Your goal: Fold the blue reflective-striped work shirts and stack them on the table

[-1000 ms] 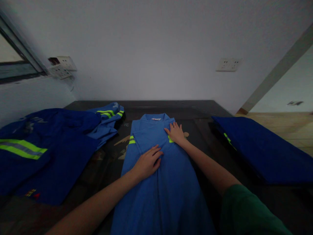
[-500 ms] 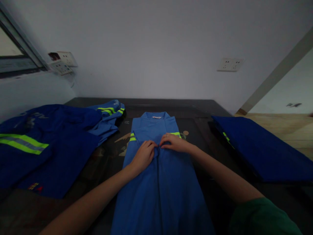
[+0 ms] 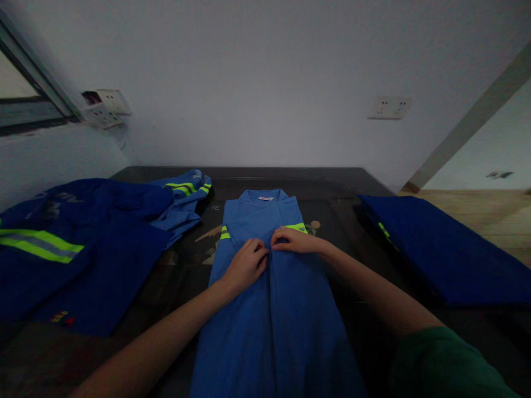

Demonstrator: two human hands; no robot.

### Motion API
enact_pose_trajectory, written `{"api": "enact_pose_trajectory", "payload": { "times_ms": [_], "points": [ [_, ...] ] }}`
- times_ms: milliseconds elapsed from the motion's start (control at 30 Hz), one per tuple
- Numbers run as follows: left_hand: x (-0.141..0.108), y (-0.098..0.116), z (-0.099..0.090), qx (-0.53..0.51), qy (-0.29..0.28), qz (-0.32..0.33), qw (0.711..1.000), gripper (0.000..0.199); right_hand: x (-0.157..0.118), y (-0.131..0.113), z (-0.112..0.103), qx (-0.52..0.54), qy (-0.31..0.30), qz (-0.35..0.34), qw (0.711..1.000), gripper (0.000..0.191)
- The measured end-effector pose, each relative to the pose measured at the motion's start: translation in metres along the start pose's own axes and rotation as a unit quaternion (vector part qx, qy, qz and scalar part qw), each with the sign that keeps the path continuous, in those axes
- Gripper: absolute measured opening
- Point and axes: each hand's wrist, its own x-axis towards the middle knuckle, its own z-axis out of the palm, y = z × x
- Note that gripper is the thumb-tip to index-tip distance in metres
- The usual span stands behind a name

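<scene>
A light-blue work jacket [image 3: 249, 331] with yellow-green reflective bands on its sleeves lies spread out in front of me, collar pointing away. Down its middle runs the dark line of the front opening. My left hand [image 3: 249, 258] is closed with its fingertips at the left edge of this opening, at chest height. Just across from it, my right hand [image 3: 293, 241] pinches the cloth at the right edge. Both sets of fingertips nearly meet. What exactly lies between them is too small to make out beyond the jacket's front.
A dark table [image 3: 332, 188] carries the jacket and stands against the wall. Crumpled blue garments [image 3: 120, 243] with reflective stripes lie at the left. On the right is a folded dark-blue garment [image 3: 443, 254]. Wall sockets [image 3: 390, 108] are above the table.
Both hands stay at the jacket's front opening, with only a slight shift of the fingers. The left hand's fingertips sit a touch lower. The garments at either side look the same.
</scene>
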Motion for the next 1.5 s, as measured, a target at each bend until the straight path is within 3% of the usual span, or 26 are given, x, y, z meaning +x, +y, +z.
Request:
{"api": "enact_pose_trajectory", "payload": {
  "times_ms": [167, 467, 633, 733, 800, 967, 1133, 1333, 1500],
  "points": [
    [0.000, 0.002, 0.001, -0.014, -0.018, -0.043, 0.999, 0.012, 0.006, 0.001, 0.017, -0.077, 0.028, 0.031, 0.996, 0.008],
    [-0.001, 0.006, 0.000, 0.024, -0.028, -0.007, 0.999, 0.008, 0.002, -0.004, 0.040, -0.176, 0.101, 0.044, 0.978, 0.012],
    [-0.002, 0.010, 0.000, 0.005, 0.010, 0.006, 1.000, 0.014, -0.001, -0.004, 0.034, -0.107, 0.186, 0.023, 0.976, 0.014],
    [-0.003, 0.010, 0.001, 0.006, 0.024, 0.033, 0.999, 0.028, -0.001, 0.010, 0.026, -0.080, 0.278, 0.079, 0.954, 0.023],
    [-0.004, 0.009, 0.002, 0.013, 0.025, 0.054, 0.998, 0.036, -0.002, 0.022, 0.021, -0.107, 0.305, 0.148, 0.935, 0.032],
    [-0.004, 0.005, 0.003, 0.020, -0.035, 0.094, 0.995, 0.045, -0.003, 0.041, 0.019, -0.206, 0.232, 0.248, 0.918, 0.053],
    [-0.002, 0.005, 0.003, 0.003, -0.060, 0.047, 0.997, 0.040, -0.001, 0.042, 0.024, -0.271, 0.173, 0.267, 0.908, 0.060],
    [-0.002, 0.004, 0.006, -0.019, -0.067, 0.020, 0.997, 0.040, 0.001, 0.040, 0.026, -0.278, 0.169, 0.281, 0.903, 0.059],
    [-0.004, 0.005, 0.006, -0.030, -0.063, 0.009, 0.997, 0.041, 0.014, 0.046, 0.009, -0.243, 0.191, 0.288, 0.906, 0.056]
  ]
}}
